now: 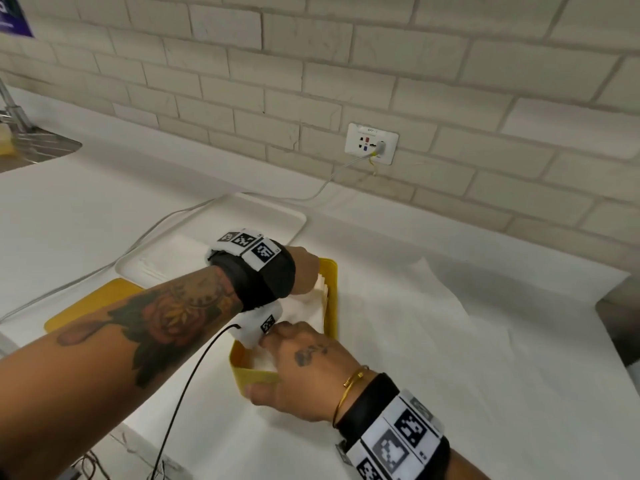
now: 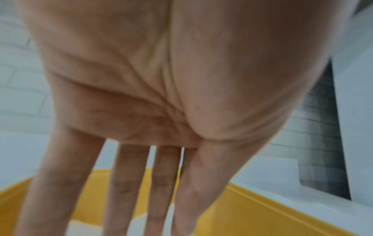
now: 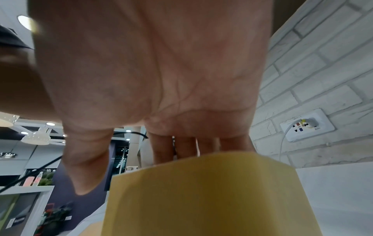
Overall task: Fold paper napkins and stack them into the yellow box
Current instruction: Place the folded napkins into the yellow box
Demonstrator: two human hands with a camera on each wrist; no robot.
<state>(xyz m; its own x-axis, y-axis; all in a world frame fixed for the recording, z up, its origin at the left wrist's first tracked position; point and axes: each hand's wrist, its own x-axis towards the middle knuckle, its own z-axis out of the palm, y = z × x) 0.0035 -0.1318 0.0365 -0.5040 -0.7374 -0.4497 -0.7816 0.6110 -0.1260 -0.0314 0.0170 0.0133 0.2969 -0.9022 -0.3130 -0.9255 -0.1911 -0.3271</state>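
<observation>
The yellow box stands on the counter in front of me with white folded napkins inside. My left hand reaches down into its far end. In the left wrist view its fingers are straight and spread, pointing down at the napkins between the yellow walls. My right hand is at the near end. Its fingers go down inside, behind the near wall, and its thumb stays outside, a little apart from the wall. Both sets of fingertips are hidden.
A yellow lid lies left of the box, with a white tray behind it. A large white paper sheet is spread to the right. A white cable runs from the wall socket. A sink is far left.
</observation>
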